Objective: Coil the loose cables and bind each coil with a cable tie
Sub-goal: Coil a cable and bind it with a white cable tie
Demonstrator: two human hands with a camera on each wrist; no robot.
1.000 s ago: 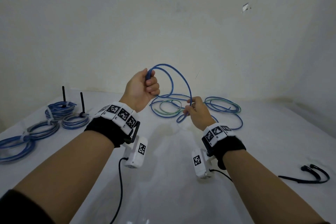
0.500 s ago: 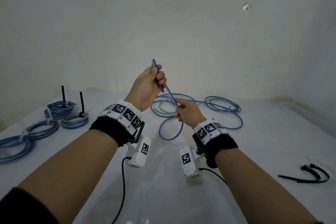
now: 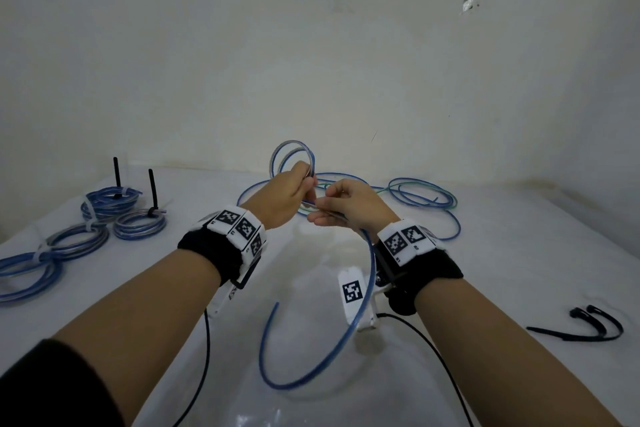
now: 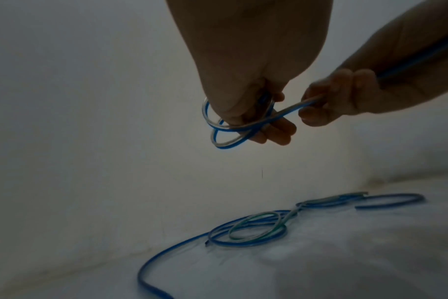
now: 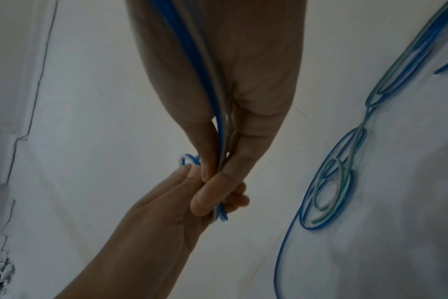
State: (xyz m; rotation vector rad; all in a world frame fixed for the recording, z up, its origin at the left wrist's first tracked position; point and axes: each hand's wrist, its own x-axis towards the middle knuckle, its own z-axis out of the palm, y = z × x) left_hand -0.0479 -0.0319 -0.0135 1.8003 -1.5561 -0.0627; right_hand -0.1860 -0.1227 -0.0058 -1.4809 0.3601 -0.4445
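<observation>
My left hand point(image 3: 292, 189) point(image 4: 253, 113) grips a small coil of blue cable point(image 3: 292, 158) point(image 4: 226, 131), two loops standing above its fingers. Close beside it my right hand point(image 3: 337, 206) point(image 5: 218, 176) pinches the same cable between thumb and forefinger. From there the cable's free tail point(image 3: 332, 354) runs back under the right wrist and curves down to the table, ending near the middle. More loose blue and green cables point(image 3: 415, 196) point(image 4: 258, 230) point(image 5: 330, 188) lie behind the hands.
Several coils bound with ties point(image 3: 121, 208) lie at the far left of the white table point(image 3: 519, 270), two with black tie ends sticking up. Black cable ties point(image 3: 585, 326) lie at the right. A wall stands close behind.
The hands have come together and lowered. The left hand now holds two small loops where it held a single cable end, and the tail has swung forward under the right wrist.
</observation>
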